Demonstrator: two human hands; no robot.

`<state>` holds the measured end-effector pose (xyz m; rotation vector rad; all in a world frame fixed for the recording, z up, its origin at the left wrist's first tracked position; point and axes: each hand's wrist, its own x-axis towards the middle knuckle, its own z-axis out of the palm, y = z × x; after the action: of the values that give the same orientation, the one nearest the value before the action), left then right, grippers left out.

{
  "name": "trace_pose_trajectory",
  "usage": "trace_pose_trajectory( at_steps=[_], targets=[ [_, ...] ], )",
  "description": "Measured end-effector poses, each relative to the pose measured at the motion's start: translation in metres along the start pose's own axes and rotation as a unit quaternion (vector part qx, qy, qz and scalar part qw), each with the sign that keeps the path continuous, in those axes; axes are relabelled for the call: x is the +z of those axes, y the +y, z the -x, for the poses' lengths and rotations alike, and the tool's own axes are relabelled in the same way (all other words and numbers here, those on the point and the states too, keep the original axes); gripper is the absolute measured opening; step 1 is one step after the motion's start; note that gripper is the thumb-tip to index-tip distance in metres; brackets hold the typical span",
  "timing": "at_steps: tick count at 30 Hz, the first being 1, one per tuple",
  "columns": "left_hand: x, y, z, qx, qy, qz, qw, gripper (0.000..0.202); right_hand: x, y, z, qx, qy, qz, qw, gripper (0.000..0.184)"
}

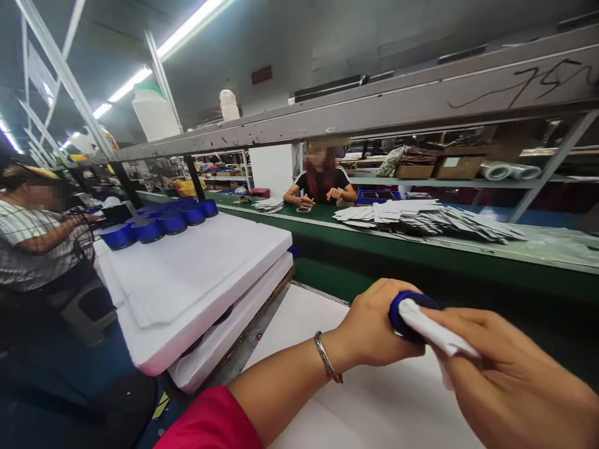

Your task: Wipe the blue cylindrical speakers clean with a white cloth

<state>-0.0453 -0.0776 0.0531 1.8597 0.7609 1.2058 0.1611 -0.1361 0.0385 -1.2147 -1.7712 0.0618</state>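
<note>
My left hand is wrapped round a blue cylindrical part with a dark inside, tilted so its open end faces right. A white cloth is pinched in my right hand, and its tip presses on the rim and inside of the blue part. Both hands are above a white sheet on the work surface. To the left, several similar blue cylinders stand together on a white foam board.
A second foam board lies beneath the top one. Ahead runs a green conveyor belt, with a heap of white cards. One person sits across it; another works at left. An overhead metal shelf crosses the view.
</note>
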Motion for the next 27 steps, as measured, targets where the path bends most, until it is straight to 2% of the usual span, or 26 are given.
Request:
trace_pose_trajectory(
  at_steps=[2, 6, 9, 10, 13, 16, 20, 23, 27],
  targets=[
    [0.002, -0.001, 0.0, -0.002, 0.002, -0.003, 1.0, 0.062, -0.003, 0.003, -0.003, -0.036, -0.041, 0.01, 0.998, 0.028],
    [0.003, -0.001, 0.001, -0.033, 0.011, -0.01, 0.999, 0.062, -0.013, 0.012, -0.009, 0.004, -0.034, 0.035, 0.999, 0.03],
    [0.004, 0.001, 0.002, -0.04, 0.016, -0.012, 0.999, 0.063, -0.018, 0.021, -0.012, 0.007, -0.111, -0.009, 0.994, 0.033],
    [0.005, 0.001, 0.003, -0.045, 0.016, -0.017, 0.999, 0.062, -0.019, 0.023, -0.013, 0.012, -0.117, -0.011, 0.993, 0.033],
    [0.005, 0.003, 0.003, -0.066, 0.019, -0.021, 0.997, 0.063, -0.019, 0.024, -0.015, 0.032, -0.09, -0.007, 0.995, 0.034],
    [0.005, 0.005, 0.004, -0.074, 0.027, -0.019, 0.997, 0.064, -0.016, 0.018, -0.015, 0.043, -0.112, -0.029, 0.992, 0.038],
    [0.006, 0.006, 0.005, -0.075, 0.031, -0.025, 0.996, 0.063, -0.014, 0.01, -0.012, 0.056, -0.075, -0.009, 0.996, 0.035],
    [0.008, 0.004, 0.006, -0.081, 0.034, -0.021, 0.996, 0.062, -0.012, 0.003, -0.011, 0.075, -0.105, -0.033, 0.991, 0.038],
    [0.012, -0.001, 0.007, -0.108, 0.033, -0.02, 0.993, 0.067, -0.01, -0.004, -0.014, 0.115, -0.08, -0.032, 0.99, 0.034]
  ],
)
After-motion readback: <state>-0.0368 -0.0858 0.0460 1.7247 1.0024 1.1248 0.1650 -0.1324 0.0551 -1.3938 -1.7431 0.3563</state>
